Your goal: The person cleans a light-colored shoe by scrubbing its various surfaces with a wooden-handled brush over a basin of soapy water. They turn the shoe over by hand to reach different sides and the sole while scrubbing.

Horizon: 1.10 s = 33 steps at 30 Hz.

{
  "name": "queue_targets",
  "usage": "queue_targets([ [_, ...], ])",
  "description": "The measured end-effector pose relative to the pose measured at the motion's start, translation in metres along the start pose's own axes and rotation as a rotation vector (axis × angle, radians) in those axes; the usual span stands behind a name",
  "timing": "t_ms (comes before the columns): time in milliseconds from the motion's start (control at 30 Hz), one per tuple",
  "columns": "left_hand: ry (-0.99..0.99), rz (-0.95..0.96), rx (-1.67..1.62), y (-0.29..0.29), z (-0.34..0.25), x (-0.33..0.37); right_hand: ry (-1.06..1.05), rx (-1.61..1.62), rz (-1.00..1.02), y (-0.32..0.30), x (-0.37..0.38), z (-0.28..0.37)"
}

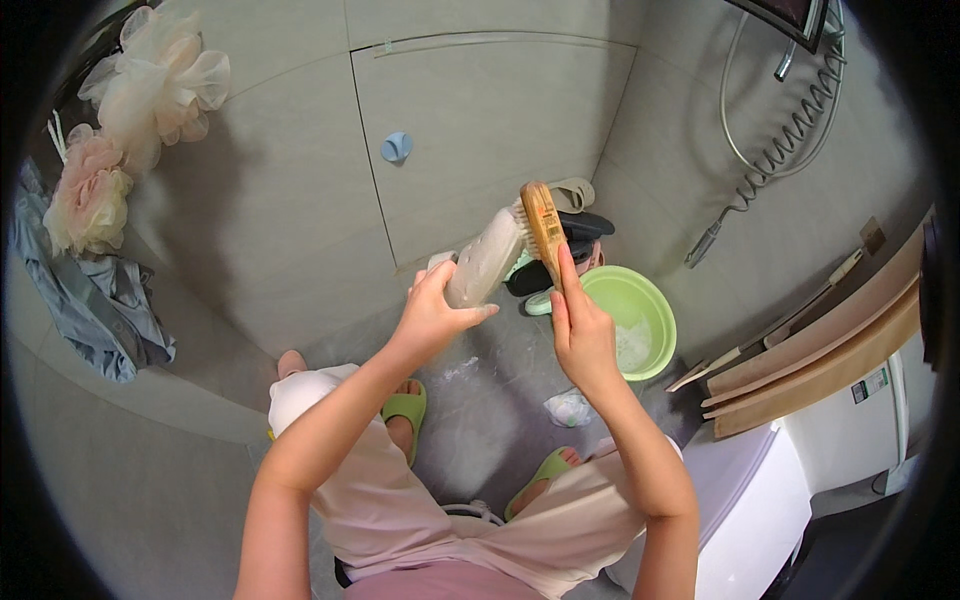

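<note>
My left hand (430, 315) is closed round the heel end of a pale grey-white slipper (487, 260), which is tilted up in front of me. Its fingers wrap behind, so part of the slipper is hidden. In my right hand (585, 338) is a wooden scrubbing brush (542, 222), gripped by its handle. The brush's white bristles touch the slipper's upper end. Just below and to the right of the brush, on the floor, stands a light green basin (662, 312) with some whitish suds or water inside.
Other footwear (587, 225) lies by the far wall. A crumpled plastic bag (569, 408) is on the wet floor between my feet and the basin. A white toilet (750, 500) and leaning boards (820, 365) stand right. Bath puffs (165, 85) and blue-grey clothing (90, 310) hang left.
</note>
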<state>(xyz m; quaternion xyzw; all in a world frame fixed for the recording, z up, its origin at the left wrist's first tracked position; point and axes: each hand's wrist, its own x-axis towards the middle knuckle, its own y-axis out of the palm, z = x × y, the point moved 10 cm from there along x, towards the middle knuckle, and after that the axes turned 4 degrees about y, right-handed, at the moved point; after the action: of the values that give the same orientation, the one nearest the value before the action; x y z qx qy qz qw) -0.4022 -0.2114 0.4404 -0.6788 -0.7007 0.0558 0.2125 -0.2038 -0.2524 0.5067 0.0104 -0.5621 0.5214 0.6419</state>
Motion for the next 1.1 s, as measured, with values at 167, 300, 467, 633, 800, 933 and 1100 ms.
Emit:
queue_targets([
  [167, 0.214, -0.070, 0.183, -0.013, -0.018, 0.003, -0.074, 0.101, 0.102, -0.004, -0.014, 0.029],
  [300, 0.283, 0.000, 0.259, -0.010, -0.037, 0.003, 0.355, 0.401, 0.169, -0.003, 0.005, -0.037],
  [467, -0.012, 0.171, -0.582, 0.002, -0.013, 0.003, 0.826, 1.113, 0.488, 0.036, -0.032, -0.039],
  [633, -0.034, 0.343, -0.936, 0.013, -0.013, 0.009, 0.628, 0.980, 0.381, 0.028, -0.026, -0.033],
  [800, -0.228, 0.346, -1.332, 0.035, -0.004, 0.006, 0.090, 0.451, 0.092, 0.000, -0.014, 0.005],
  [933, -0.407, 0.220, -1.143, 0.024, 0.005, 0.006, -0.130, 0.336, 0.178, 0.003, -0.019, 0.030],
  [1100, -0.375, 0.264, -1.218, 0.034, 0.020, 0.011, -0.134, 0.208, 0.109, 0.001, -0.017, 0.019],
])
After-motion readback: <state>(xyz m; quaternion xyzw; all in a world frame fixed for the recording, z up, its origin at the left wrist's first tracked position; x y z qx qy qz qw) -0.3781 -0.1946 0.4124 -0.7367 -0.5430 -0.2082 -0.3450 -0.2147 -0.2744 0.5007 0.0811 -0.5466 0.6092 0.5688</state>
